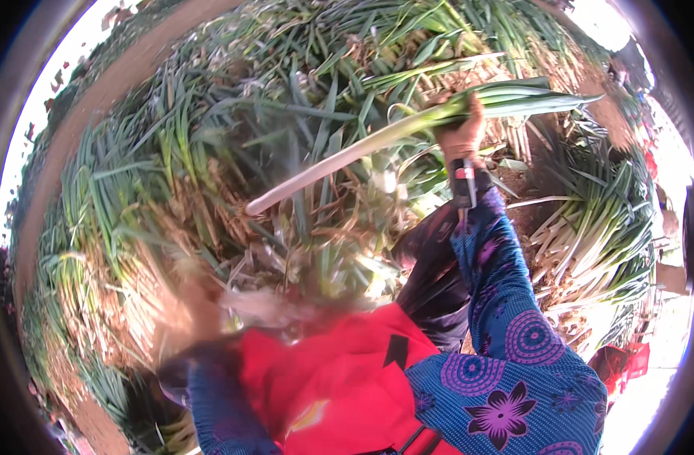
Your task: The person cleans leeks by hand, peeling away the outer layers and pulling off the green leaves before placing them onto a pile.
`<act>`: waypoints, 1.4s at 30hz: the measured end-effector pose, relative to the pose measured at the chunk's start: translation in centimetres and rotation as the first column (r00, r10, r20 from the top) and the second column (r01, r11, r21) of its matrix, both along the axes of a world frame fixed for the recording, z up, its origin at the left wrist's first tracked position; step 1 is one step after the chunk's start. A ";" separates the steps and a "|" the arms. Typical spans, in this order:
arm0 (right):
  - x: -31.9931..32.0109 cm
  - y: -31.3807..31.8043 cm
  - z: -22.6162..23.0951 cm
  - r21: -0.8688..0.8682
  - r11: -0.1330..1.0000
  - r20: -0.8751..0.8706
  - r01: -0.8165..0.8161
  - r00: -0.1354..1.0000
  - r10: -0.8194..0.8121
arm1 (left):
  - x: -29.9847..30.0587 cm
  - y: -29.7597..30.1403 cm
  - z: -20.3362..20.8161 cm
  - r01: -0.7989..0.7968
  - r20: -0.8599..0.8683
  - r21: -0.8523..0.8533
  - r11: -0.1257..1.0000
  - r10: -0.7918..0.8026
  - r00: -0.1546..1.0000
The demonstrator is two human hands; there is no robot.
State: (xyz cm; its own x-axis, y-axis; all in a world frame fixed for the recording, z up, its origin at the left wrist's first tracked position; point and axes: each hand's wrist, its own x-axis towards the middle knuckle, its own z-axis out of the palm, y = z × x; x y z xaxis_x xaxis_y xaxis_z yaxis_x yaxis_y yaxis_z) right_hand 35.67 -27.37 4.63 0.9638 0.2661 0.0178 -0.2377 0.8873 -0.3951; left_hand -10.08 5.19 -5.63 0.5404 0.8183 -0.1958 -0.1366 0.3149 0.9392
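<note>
Leek [362,152], long and white-stemmed, is lifted above the big heap of uncleaned leeks [233,129]; the right hand [462,133] closes around its green end. The left hand [182,318] is blurred, its grip unclear. Cleaned leeks [597,227] already lie stacked at the right, many remain.

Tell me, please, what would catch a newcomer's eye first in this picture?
First, the long leek, white at its lower end and green at the top, held up slantwise by the right hand at upper centre. Behind it a great heap of leeks fills the left and middle. The left hand is a blur at lower left, beside a red cloth.
</note>
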 end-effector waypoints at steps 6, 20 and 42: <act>-2.8 3.3 0.4 0.163 0.973 0.072 -0.162 0.986 0.152 | 13.2 -14.5 10.8 0.764 -0.635 0.553 0.333 -0.425 0.645; -8.1 7.0 1.8 0.198 0.880 0.128 -0.432 0.901 0.414 | 22.1 -13.8 11.2 0.446 -0.293 0.795 0.411 -0.384 0.876; -4.2 4.2 3.0 0.383 0.637 0.552 -0.669 0.719 0.423 | 11.8 -13.3 10.6 0.558 -0.424 0.675 0.483 -0.366 0.829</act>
State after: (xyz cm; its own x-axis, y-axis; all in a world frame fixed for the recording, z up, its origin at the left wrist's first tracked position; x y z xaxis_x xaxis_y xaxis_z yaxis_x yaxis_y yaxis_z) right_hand 31.48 -23.21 7.62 0.5110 0.5660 0.6469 -0.6900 0.7189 -0.0840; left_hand 1.71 -8.15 5.01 0.9129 0.3531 0.2048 0.0230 -0.5453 0.8380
